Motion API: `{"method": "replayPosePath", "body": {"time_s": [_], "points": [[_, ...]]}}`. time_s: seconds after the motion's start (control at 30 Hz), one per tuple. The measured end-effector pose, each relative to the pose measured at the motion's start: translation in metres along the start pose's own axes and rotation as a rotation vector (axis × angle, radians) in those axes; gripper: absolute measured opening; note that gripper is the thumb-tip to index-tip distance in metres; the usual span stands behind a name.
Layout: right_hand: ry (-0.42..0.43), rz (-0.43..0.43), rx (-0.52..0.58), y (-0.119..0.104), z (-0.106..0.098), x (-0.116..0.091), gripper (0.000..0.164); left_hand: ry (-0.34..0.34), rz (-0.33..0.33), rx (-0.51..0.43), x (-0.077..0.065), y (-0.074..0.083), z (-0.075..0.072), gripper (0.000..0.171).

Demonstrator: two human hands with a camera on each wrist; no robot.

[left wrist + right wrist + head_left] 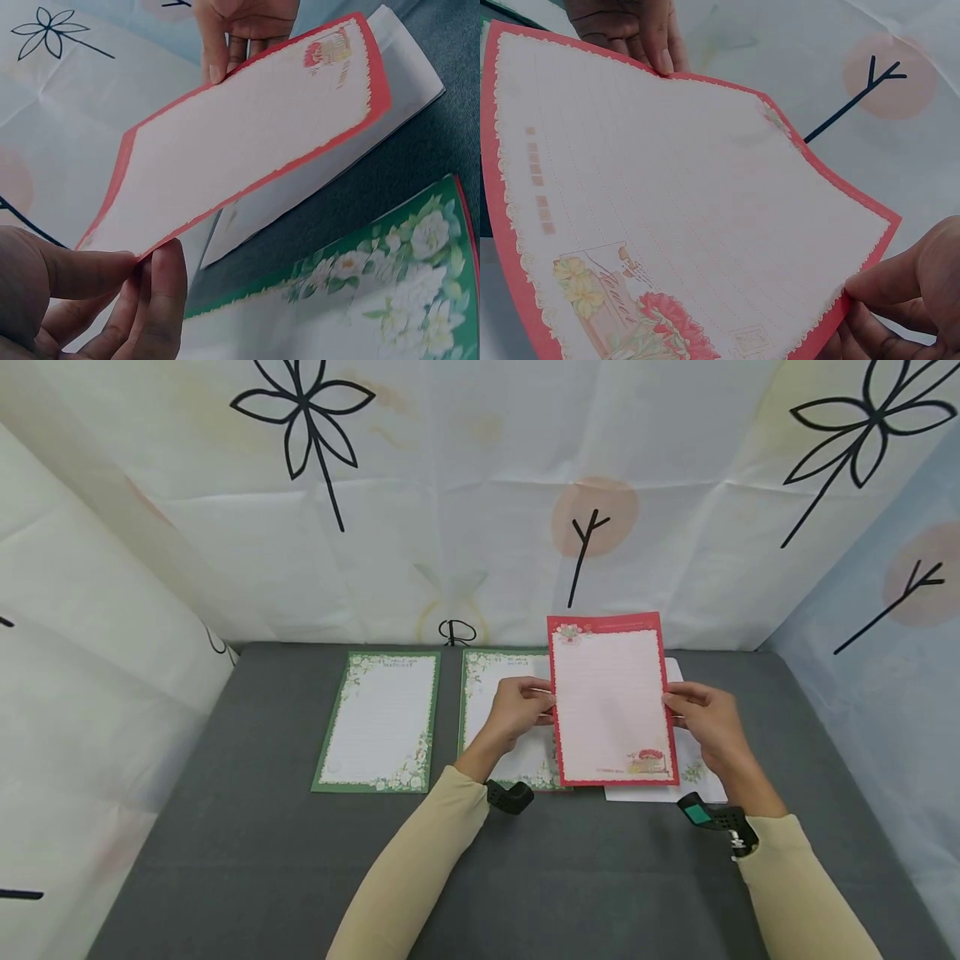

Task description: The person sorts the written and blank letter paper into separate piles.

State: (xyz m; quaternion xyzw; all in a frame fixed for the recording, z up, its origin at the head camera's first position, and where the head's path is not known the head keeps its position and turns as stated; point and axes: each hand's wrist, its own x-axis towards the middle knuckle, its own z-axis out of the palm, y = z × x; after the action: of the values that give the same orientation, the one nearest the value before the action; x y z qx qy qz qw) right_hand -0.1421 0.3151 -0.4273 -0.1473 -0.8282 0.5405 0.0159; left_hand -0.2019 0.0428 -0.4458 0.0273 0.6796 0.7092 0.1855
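A red-bordered sheet of writing paper point(609, 702), lined and printed with flowers, is held up between both hands over the table. My left hand point(519, 710) pinches its left edge between thumb and fingers. On the opposite edge, my right hand point(705, 718) pinches it the same way. In the right wrist view the red-bordered sheet point(705, 172) bows slightly between the two grips. Behind it lies a white sheet point(701, 768), partly covered. Below my left hand is a green-bordered sheet point(517, 747) with white flowers, and a thin red edge shows beneath it.
Another green-bordered sheet point(382, 722) lies flat at the left on the dark grey table point(247, 843). A white cloth point(465, 510) with line-drawn plants hangs behind the table's far edge, with more cloth at both sides. Each wrist wears a black band.
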Motion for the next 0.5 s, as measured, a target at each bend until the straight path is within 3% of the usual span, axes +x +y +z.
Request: {"method": "replayPosePath", "body": {"time_s": [0.5], "points": [[0.113, 0.037, -0.046, 0.021, -0.019, -0.001, 0.048, 0.048, -0.053, 0.000, 0.006, -0.012, 0.038, 0.023]]}}
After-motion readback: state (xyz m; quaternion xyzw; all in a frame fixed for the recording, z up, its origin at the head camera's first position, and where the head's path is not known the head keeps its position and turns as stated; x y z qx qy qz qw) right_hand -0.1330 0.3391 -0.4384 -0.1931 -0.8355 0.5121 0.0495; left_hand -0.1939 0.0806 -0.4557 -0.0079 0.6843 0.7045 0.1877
